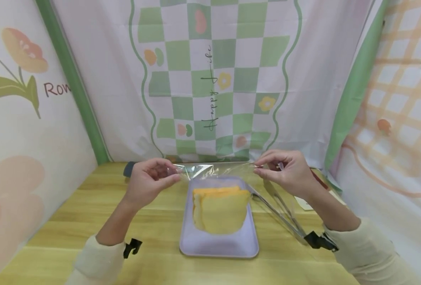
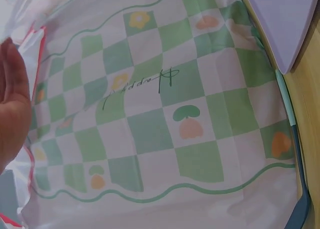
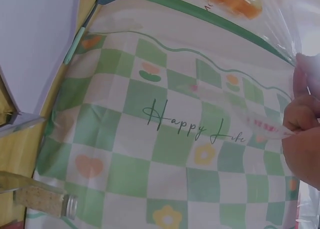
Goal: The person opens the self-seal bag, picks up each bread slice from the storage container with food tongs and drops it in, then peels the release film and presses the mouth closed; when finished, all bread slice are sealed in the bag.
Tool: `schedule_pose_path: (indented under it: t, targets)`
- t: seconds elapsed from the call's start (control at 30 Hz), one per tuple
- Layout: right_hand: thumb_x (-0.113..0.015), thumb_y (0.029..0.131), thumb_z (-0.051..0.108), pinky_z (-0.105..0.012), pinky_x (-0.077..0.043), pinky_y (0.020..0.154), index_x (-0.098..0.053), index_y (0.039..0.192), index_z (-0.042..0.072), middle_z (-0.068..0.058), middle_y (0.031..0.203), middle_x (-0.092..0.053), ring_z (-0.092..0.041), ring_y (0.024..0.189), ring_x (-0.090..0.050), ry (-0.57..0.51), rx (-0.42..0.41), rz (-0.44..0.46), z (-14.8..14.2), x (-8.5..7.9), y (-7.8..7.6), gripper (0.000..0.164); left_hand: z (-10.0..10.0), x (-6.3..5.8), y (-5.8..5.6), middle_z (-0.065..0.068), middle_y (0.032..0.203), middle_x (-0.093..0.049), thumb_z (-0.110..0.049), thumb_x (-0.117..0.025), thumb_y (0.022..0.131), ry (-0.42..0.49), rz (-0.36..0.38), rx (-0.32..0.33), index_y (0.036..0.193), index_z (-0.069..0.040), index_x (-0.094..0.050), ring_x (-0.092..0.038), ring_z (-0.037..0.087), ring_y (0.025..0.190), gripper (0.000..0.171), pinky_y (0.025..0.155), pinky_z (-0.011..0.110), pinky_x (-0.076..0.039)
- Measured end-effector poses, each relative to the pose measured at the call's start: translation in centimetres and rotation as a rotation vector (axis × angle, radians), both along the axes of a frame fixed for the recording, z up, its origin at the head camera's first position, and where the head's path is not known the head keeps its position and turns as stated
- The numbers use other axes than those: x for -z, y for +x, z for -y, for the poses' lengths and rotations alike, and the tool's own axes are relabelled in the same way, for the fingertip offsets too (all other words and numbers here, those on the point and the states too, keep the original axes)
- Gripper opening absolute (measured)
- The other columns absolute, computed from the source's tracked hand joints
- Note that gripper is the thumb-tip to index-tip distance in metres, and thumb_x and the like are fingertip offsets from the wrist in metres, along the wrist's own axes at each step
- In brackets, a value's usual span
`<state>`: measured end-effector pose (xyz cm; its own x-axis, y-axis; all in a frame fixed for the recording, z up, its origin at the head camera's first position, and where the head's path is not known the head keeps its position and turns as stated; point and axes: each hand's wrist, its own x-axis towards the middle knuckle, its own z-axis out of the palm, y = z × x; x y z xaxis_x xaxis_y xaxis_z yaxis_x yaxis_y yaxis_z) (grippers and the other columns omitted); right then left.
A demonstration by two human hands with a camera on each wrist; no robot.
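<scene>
A clear plastic film (image 1: 203, 171), shiny and crinkled, stretches between my two hands above the far end of the tray; whether it is a sheet or a bag I cannot tell. My left hand (image 1: 148, 180) pinches its left end between thumb and fingers. At the other end, the thumb and fingers of my right hand (image 1: 289, 170) pinch the film. A strip with pinkish print (image 3: 265, 126) shows by that hand in the right wrist view. Below, bread slices (image 1: 224, 211) lean together on a lavender tray (image 1: 221, 249).
Metal tongs (image 1: 276, 211) lie right of the tray, under my right forearm. At the table's back edge lies a dark-blue and mint utensil (image 2: 298, 209). A glass jar of grainy stuff (image 3: 45, 200) lies near the right. A patterned curtain (image 1: 217, 87) hangs behind the table.
</scene>
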<state>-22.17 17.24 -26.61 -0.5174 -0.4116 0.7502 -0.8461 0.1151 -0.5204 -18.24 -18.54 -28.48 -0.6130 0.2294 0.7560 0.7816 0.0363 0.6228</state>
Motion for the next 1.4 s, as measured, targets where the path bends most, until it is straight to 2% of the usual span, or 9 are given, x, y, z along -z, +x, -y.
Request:
schedule_pose_path:
  t: [0.13, 0.3, 0.4, 0.5, 0.73, 0.9, 1.03, 1.23, 1.4]
  targets:
    - [-0.077, 0.076, -0.015, -0.026, -0.029, 0.040, -0.075, 0.083, 0.004, -0.011, 0.082, -0.070, -0.011, 0.049, -0.035, -0.003, 0.013, -0.035, 0.1, 0.0, 0.2, 0.020, -0.5, 0.0, -0.1, 0.020, 0.084, -0.072, 0.008, -0.075, 0.083, -0.011, 0.009, -0.109, 0.093, 0.005, -0.068, -0.069, 0.014, 0.068, 0.013, 0.056, 0.020, -0.053]
    - [-0.072, 0.075, -0.020, -0.023, -0.033, 0.042, -0.072, 0.082, 0.006, -0.010, 0.080, -0.067, -0.009, 0.052, -0.042, 0.015, -0.012, -0.038, 0.1, 0.3, 0.1, 0.028, -0.4, 0.0, -0.3, 0.015, 0.088, -0.073, 0.018, -0.069, 0.082, 0.012, -0.039, -0.054, 0.093, 0.008, -0.068, -0.070, 0.012, 0.074, 0.015, 0.062, 0.022, -0.056]
    - [-0.068, 0.079, -0.022, -0.021, -0.041, 0.046, -0.070, 0.099, 0.001, -0.009, 0.081, -0.064, -0.009, 0.059, -0.050, 0.058, -0.026, 0.006, 0.2, 0.6, -0.1, 0.031, -0.4, 0.1, -0.4, 0.008, 0.091, -0.074, 0.020, -0.067, 0.083, 0.019, -0.063, -0.019, 0.090, 0.008, -0.067, -0.069, 0.011, 0.074, 0.014, 0.061, 0.021, -0.055]
    - [-0.066, 0.081, -0.022, -0.021, -0.047, 0.051, -0.064, 0.116, -0.005, -0.009, 0.081, -0.059, -0.010, 0.064, -0.055, 0.108, -0.036, 0.055, 0.3, 0.7, -0.3, 0.039, -0.5, 0.0, -0.4, 0.004, 0.089, -0.074, 0.019, -0.066, 0.084, 0.012, -0.074, -0.039, 0.090, 0.008, -0.069, -0.066, 0.009, 0.069, 0.013, 0.056, 0.019, -0.050]
    - [-0.079, 0.082, 0.001, -0.026, -0.037, 0.047, -0.066, 0.118, 0.007, -0.004, 0.080, -0.050, -0.010, 0.055, -0.037, 0.378, -0.063, 0.130, 0.0, -1.0, 0.1, 0.038, -2.2, -1.4, 0.1, 0.014, 0.086, -0.073, 0.012, -0.068, 0.086, -0.021, -0.034, -0.137, 0.093, 0.005, -0.072, -0.064, 0.009, 0.067, 0.011, 0.057, 0.020, -0.052]
    - [-0.080, 0.085, 0.017, -0.025, -0.032, 0.045, -0.069, 0.115, 0.013, -0.003, 0.078, -0.047, -0.006, 0.050, -0.028, 0.416, -0.008, 0.216, 2.8, -1.9, 0.6, 0.032, -3.4, -2.5, 0.6, 0.012, 0.088, -0.074, 0.005, -0.071, 0.087, -0.094, -0.046, -0.137, 0.093, 0.000, -0.072, -0.064, 0.012, 0.066, 0.007, 0.054, 0.022, -0.050]
    - [-0.079, 0.086, 0.023, -0.025, -0.035, 0.048, -0.072, 0.111, 0.011, -0.002, 0.089, -0.057, -0.009, 0.052, -0.034, 0.443, -0.058, 0.235, 6.6, -2.1, 1.0, 0.029, -3.5, -2.9, 0.9, 0.009, 0.085, -0.075, 0.004, -0.072, 0.087, -0.140, -0.082, -0.141, 0.091, -0.002, -0.072, -0.063, 0.014, 0.061, 0.008, 0.049, 0.022, -0.045]
    - [-0.078, 0.087, 0.018, -0.024, -0.041, 0.056, -0.078, 0.089, 0.012, 0.003, 0.078, -0.059, -0.013, 0.062, -0.045, 0.491, -0.141, 0.235, 9.3, -2.1, 1.2, 0.006, -3.6, -3.1, 1.2, 0.005, 0.079, -0.074, 0.007, -0.073, 0.085, -0.175, -0.189, -0.204, 0.089, -0.002, -0.070, -0.061, 0.010, 0.059, 0.010, 0.045, 0.021, -0.041]
    - [-0.075, 0.089, 0.014, -0.022, -0.047, 0.058, -0.077, 0.083, 0.011, 0.004, 0.077, -0.065, -0.008, 0.059, -0.050, 0.502, -0.161, 0.267, 8.4, -2.0, 1.2, 0.007, -4.0, -2.8, 1.2, 0.004, 0.075, -0.071, 0.006, -0.074, 0.084, -0.250, -0.462, -0.389, 0.085, -0.003, -0.069, -0.057, 0.008, 0.055, 0.010, 0.048, 0.020, -0.044]
